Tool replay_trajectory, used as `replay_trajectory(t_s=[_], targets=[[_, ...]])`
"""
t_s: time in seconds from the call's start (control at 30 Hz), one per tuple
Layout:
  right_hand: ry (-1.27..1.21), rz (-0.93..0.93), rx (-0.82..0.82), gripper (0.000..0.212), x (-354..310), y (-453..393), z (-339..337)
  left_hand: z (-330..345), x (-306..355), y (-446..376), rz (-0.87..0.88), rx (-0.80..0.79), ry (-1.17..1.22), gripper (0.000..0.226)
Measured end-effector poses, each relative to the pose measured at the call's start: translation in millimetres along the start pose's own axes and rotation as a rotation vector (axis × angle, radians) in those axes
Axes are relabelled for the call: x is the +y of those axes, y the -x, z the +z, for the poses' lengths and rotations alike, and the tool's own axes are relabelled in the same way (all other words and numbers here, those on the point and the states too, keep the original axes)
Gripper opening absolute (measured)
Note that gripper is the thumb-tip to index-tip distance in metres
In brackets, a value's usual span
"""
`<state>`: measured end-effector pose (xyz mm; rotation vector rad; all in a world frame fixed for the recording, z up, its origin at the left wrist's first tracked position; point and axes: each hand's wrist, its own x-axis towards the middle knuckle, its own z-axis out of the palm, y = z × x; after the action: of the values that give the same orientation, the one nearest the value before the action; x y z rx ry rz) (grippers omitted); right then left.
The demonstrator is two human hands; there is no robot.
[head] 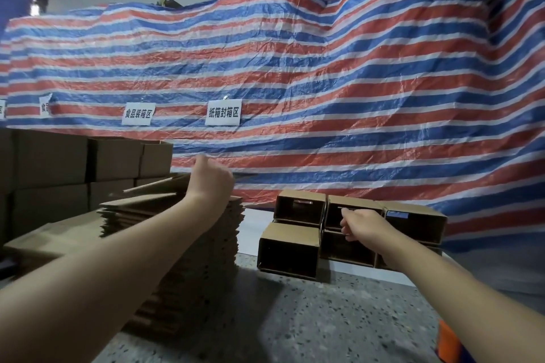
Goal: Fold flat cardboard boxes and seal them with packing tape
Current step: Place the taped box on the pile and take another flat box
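Left hand [211, 178], left of centre, pinching the top flat cardboard sheet [165, 183] and holding it tilted just above the stack of flat boxes [191, 244] at lower left. Right hand [364, 225], right of centre, curling its fingers in front of the folded open boxes [290, 249]; whether gripping anything, impossible to tell. Striped tarpaulin [324, 82] hanging behind.

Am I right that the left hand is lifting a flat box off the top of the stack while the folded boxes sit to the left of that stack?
Not quite: the head view shows the folded boxes to the right of the stack, where the right hand reaches. The left hand is indeed lifting a flat box off the top.
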<state>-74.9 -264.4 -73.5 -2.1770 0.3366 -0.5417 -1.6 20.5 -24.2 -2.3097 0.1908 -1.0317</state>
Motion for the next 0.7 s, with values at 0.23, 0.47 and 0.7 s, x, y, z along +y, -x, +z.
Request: replay_trajectory(t_s=[0.23, 0.47, 0.7], targets=[[-0.260, -0.223, 0.084, 0.050, -50.8, -0.2, -26.5, -103.2, -36.6, -31.6, -0.051, 0.394, -0.087, 0.030], [-0.580, -0.118, 0.328, 0.061, -62.4, 7.8, -66.8, -133.9, -3.5, -20.2, 0.053, 0.552, 0.641, 0.027], [-0.584, -0.018, 0.409, 0.053, -4.5, 27.7, -86.1, -100.6, 67.3, -11.3, 0.183, 0.465, 0.993, 0.040]])
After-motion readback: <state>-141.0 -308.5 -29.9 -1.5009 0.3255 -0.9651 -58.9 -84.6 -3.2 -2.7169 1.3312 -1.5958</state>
